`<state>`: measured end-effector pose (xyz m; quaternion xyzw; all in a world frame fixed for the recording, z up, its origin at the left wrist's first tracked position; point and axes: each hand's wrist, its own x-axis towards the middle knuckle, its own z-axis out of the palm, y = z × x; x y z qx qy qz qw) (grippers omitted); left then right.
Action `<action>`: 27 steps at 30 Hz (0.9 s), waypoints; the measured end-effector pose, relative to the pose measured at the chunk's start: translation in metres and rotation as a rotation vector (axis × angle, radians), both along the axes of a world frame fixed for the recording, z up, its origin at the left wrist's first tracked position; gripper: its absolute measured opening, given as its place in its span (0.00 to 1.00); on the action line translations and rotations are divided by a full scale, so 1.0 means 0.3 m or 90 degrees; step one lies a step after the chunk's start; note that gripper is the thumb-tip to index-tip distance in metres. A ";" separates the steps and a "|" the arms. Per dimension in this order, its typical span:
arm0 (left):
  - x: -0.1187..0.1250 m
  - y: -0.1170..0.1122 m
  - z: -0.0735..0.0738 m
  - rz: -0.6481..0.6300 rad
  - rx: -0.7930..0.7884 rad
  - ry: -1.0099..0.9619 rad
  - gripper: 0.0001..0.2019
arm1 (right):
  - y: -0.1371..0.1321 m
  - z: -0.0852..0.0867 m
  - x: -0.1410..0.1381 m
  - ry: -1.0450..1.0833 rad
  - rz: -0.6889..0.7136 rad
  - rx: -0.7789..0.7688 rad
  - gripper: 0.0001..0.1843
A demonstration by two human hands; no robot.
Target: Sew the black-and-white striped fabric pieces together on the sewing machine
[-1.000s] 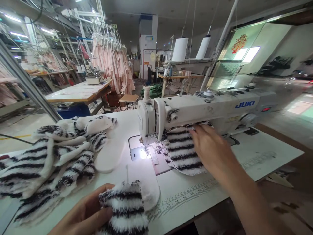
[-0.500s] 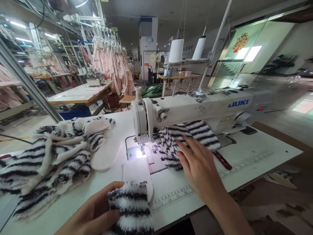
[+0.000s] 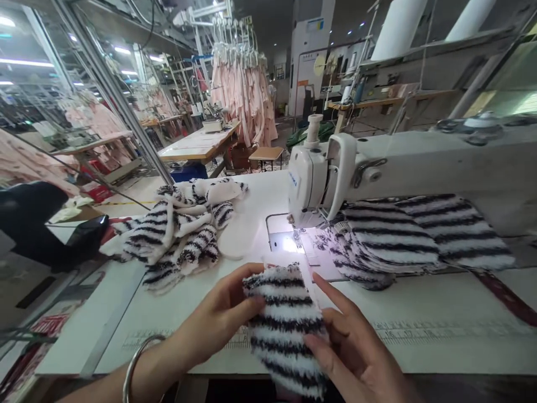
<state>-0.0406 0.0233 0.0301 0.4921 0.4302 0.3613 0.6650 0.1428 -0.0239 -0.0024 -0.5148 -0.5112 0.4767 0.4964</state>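
A fluffy black-and-white striped fabric piece [image 3: 280,324] lies at the near edge of the white sewing table [image 3: 440,341], in front of the needle plate. My left hand [image 3: 218,322] grips its left side, thumb on top, a metal bangle on the wrist. My right hand [image 3: 352,350] holds its right side, index finger stretched along the edge. Behind them stands the white sewing machine [image 3: 377,170], its lamp lighting the plate [image 3: 289,243]. A stack of striped pieces [image 3: 403,235] rests under the machine arm to the right.
A heap of striped and white fleece pieces [image 3: 180,229] lies on the left of the table. A black object [image 3: 46,226] sits off the left edge. Pink garments [image 3: 245,92] hang behind, with other worktables and thread cones [image 3: 398,25] above.
My right hand left the striped stack under the machine arm and came back to the piece in my left hand. The view shifted left and closer to the machine.
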 end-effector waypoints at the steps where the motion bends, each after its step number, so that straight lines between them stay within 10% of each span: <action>1: 0.001 0.018 0.002 -0.001 0.051 0.062 0.15 | 0.021 0.002 0.012 -0.033 -0.013 0.001 0.25; 9: 0.010 0.235 -0.061 -0.085 0.322 0.502 0.15 | 0.198 -0.015 0.082 -0.446 0.067 0.097 0.09; 27: 0.025 0.227 -0.062 -0.129 0.318 0.535 0.16 | 0.183 -0.040 0.113 -0.521 0.120 0.131 0.17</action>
